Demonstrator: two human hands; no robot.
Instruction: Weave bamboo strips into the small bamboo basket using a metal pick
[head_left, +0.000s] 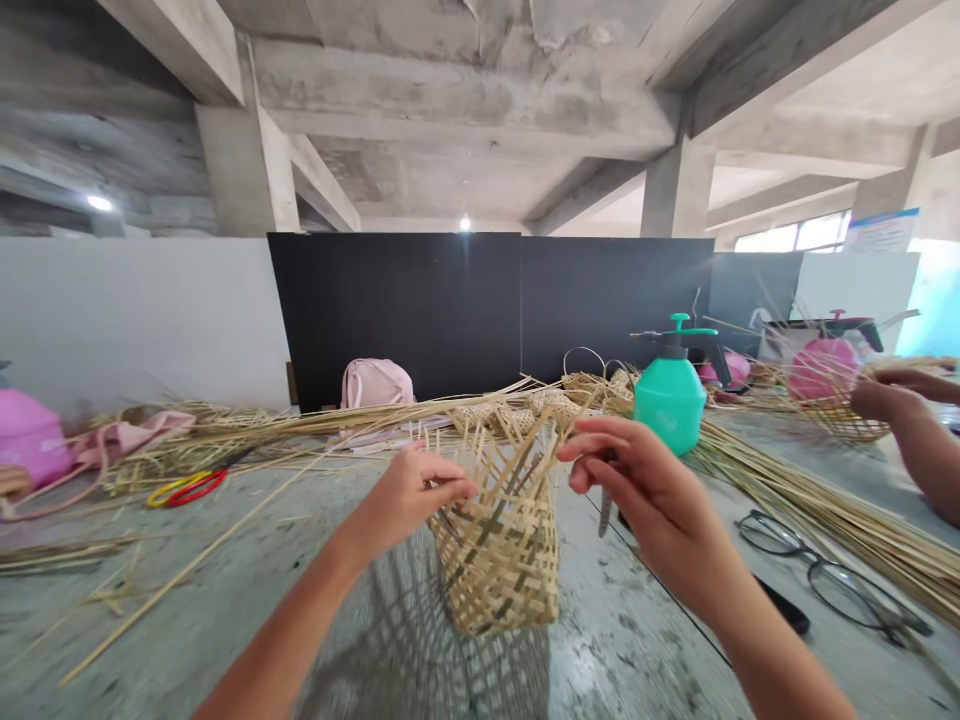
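A half-woven basket [499,570] of pale and darker bamboo strips stands on the grey table in front of me, its loose strip ends [517,455] pointing up from the rim. At its left upper edge, my left hand [412,490] pinches a strip between thumb and fingers. My right hand [637,490] is beside the upper right of the basket, fingers partly curled, the fingertips close to the loose ends. Below those curled fingers pokes a narrow grey metal blade [604,512]; its other end is hidden by the hand.
Right of the basket are a green spray bottle [670,400], eyeglasses [814,570], a black phone-like object [784,605] and long bamboo strips [832,500]. Scissors [187,488] and a pink bag [377,384] are to the left and back. Another person's hand [892,400] works at far right.
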